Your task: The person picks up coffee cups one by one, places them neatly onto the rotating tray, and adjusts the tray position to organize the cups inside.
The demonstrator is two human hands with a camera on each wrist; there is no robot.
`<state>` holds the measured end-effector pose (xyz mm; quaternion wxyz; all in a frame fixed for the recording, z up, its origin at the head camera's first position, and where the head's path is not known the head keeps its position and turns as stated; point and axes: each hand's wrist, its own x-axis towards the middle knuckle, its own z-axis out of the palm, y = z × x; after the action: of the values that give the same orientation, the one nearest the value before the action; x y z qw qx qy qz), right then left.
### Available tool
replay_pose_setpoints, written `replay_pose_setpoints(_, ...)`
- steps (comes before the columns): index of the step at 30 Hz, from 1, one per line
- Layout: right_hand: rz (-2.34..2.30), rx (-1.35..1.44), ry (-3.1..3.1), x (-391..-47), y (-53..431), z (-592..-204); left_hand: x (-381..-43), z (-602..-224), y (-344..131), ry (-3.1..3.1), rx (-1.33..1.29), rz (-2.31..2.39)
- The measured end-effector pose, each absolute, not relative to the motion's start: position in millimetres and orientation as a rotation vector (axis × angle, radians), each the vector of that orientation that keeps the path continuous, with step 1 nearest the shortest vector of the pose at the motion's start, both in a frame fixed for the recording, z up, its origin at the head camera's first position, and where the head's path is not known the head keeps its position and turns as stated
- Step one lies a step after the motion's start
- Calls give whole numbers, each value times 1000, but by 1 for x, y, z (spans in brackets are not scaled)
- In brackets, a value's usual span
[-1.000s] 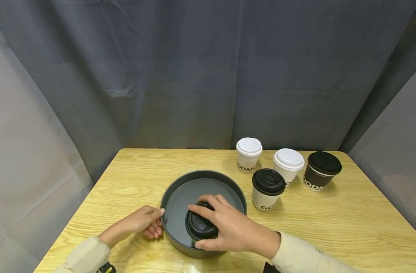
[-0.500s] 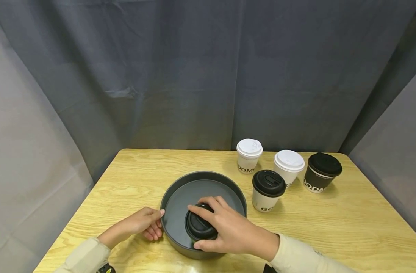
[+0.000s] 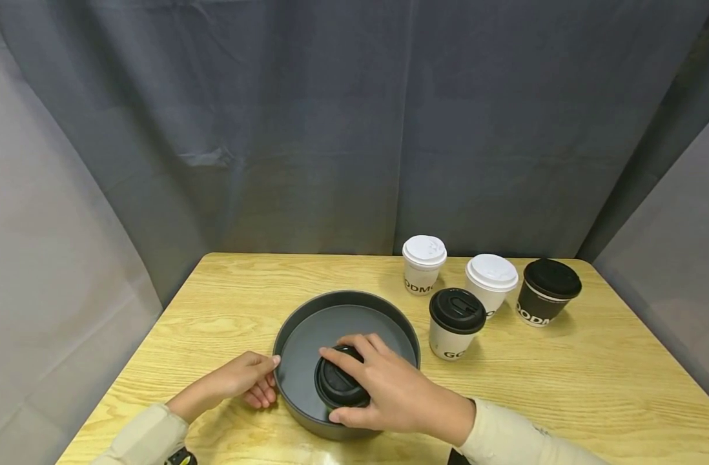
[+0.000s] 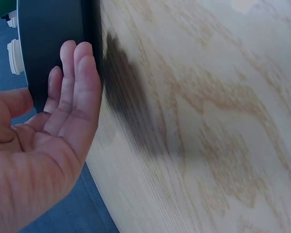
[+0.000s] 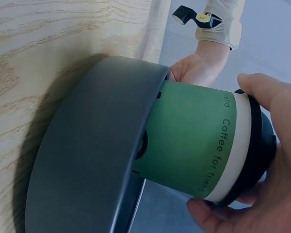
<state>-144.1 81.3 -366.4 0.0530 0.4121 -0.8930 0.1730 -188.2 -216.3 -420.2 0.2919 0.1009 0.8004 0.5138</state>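
Observation:
A dark grey round cake pan (image 3: 354, 323) sits on the wooden table near its front edge. My left hand (image 3: 246, 380) holds the pan's left side, with the thumb at the rim and the fingers against the outer wall. Inside the pan, toward the front right, stands a green paper coffee cup (image 5: 194, 136) with a black lid (image 3: 338, 387). From above, my right hand (image 3: 389, 394) grips this cup around its lid, thumb on the near side and fingers on the far side. The pan's wall hides the cup's base in the right wrist view.
Right of the pan stands a white cup with a black lid (image 3: 456, 326). Behind it are two white-lidded cups, one farther left (image 3: 423, 268) and one closer (image 3: 490, 284). A black cup (image 3: 543, 297) is farthest right. Grey curtains (image 3: 308, 129) surround the table.

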Motion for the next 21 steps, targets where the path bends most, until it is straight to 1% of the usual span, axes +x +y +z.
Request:
replay_pose_setpoints(6, 514, 1249, -2749, -143, 85, -362, -187, -418, -216, 2161, 263, 1351)
replay_pose_setpoints(9, 610, 1223, -2750, -144, 95, -359, -185, -417, -216, 2165, 258, 1346)
replay_pose_setpoints(12, 725, 1140, -2714, -149, 110, -361, -181, -416, -215, 2154, 257, 1342)
replay_pose_setpoints(16, 803, 976, -2729, -155, 133, -373, -171, -416, -212, 2124, 259, 1329)
replay_pose_setpoints(21, 708, 866, -2820, -156, 157, -397, -157, -417, -205, 2068, 260, 1337)
